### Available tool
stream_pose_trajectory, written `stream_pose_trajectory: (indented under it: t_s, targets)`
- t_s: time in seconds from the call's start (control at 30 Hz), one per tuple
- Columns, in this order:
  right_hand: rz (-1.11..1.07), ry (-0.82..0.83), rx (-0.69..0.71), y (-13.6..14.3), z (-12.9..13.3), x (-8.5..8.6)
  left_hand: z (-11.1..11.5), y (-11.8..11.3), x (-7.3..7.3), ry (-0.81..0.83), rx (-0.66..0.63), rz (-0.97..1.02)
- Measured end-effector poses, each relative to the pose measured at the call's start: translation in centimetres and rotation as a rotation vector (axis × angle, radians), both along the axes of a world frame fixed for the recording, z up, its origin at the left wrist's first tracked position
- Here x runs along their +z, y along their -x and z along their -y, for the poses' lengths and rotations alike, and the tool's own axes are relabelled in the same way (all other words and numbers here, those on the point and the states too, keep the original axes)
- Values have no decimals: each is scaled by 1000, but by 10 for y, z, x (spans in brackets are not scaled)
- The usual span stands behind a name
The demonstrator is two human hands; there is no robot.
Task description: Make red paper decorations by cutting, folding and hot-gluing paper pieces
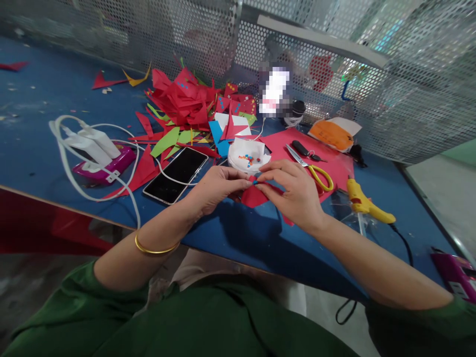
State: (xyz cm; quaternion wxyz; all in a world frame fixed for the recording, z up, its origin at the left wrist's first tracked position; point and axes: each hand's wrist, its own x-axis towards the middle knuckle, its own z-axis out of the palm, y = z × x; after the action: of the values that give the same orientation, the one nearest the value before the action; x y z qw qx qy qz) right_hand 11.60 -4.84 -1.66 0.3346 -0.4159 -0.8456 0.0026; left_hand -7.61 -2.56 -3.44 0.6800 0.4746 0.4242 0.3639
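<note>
My left hand (223, 188) pinches the left side of a piece of red paper (253, 197) above the blue table (238, 233). From the other side my right hand (292, 191) closes its thumb and forefinger at a small blue bit (255, 182) on the paper's upper part. Whether the blue bit is stuck down or only held there, I cannot tell. Just behind my fingers sits a white paper dish (238, 149) with small orange, red and blue pieces (248, 159) in it. The hands partly cover the red paper.
Yellow-handled scissors (310, 166) and a dark key (307, 151) lie on a red sheet (286, 144). Further right is a yellow glue gun (366, 203). At left are a phone (176, 174), white cables and a purple power strip (107, 166). Red paper scraps (182, 99) pile up behind.
</note>
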Motion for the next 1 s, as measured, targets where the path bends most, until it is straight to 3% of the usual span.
stream_pose_trajectory:
  t_s: [0.33, 0.57, 0.67, 0.87, 1.0]
  targets:
    - [69, -145, 39, 0, 0, -1, 0, 0, 1, 6, 2, -14]
    - [67, -125, 50, 2, 1, 0, 0, 0, -1, 2, -7, -24]
    - [-49, 31, -23, 0, 2, 2, 0, 1, 1, 15, 8, -23]
    - [-270, 590, -124, -7, -1, 7, 0, 0, 4, 13, 4, -59]
    - [-312, 677, -135, -6, -1, 10, 0, -1, 2, -42, -15, -91]
